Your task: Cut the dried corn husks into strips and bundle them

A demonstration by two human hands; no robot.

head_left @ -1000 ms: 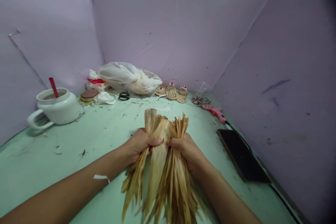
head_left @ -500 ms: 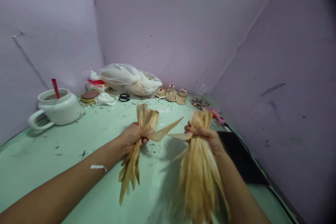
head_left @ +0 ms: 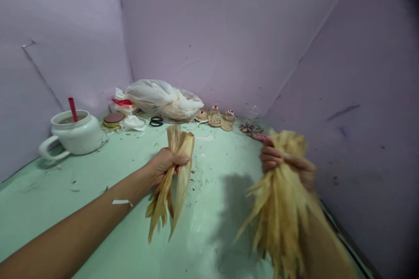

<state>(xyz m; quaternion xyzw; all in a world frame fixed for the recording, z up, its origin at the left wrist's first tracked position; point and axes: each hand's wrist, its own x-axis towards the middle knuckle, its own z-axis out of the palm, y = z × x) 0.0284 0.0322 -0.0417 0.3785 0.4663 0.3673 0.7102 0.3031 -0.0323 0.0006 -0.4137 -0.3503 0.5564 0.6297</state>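
My left hand (head_left: 168,162) is closed round a small bunch of dried corn husks (head_left: 178,185), whose cut tops stick up above the fist while pointed ends hang below. On the right, my right hand (head_left: 290,163) grips a thicker bundle of dried corn husks (head_left: 278,213), slightly blurred, with its gathered top above the fingers and long strips fanning downward. The two bunches are apart. A small white strip (head_left: 122,202) lies on my left forearm.
A white mug (head_left: 78,137) with a red stick stands at left. Along the back are a round tin (head_left: 113,119), black-handled scissors (head_left: 156,121), a stuffed plastic bag (head_left: 163,100), small woven baskets (head_left: 214,117) and a partly hidden pink tool (head_left: 259,137). Scraps dot the green table (head_left: 203,244).
My right hand has moved right with its bundle, away from the left. The husk strip that stuck out sideways from my left hand now hangs down with the small bunch.
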